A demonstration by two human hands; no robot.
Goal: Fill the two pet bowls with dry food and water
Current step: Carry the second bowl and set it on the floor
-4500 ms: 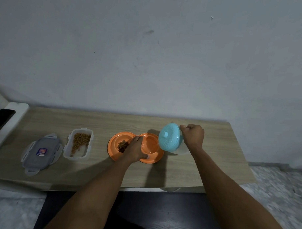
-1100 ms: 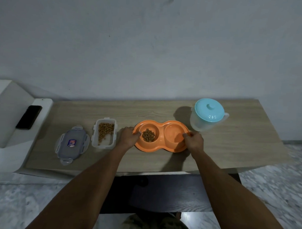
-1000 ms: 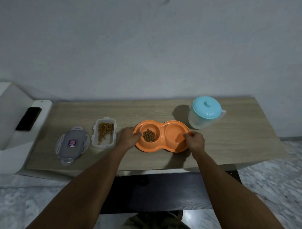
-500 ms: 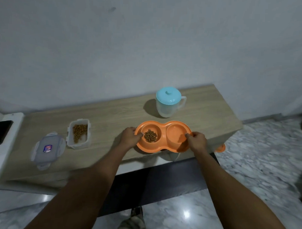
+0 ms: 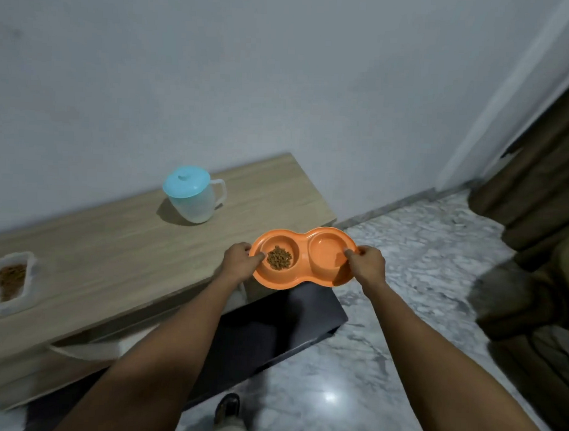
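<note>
Both bare forearms reach forward from the bottom of the view. The left hand (image 5: pixel 239 261) and right hand (image 5: pixel 368 266) each pinch one end of an orange double bowl (image 5: pixel 303 259), thumbs over its rim.

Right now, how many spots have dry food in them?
2. One kibble pile sits in the left well of the orange double bowl, held off the table; more lies in the clear tub at the frame's left edge.

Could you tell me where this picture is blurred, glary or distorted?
Head view: dim light; a glare spot on the marble floor; the food tub at the left edge is blurred; the orange double bowl and jug are fairly sharp; the jug casts a soft shadow leftward.
</note>
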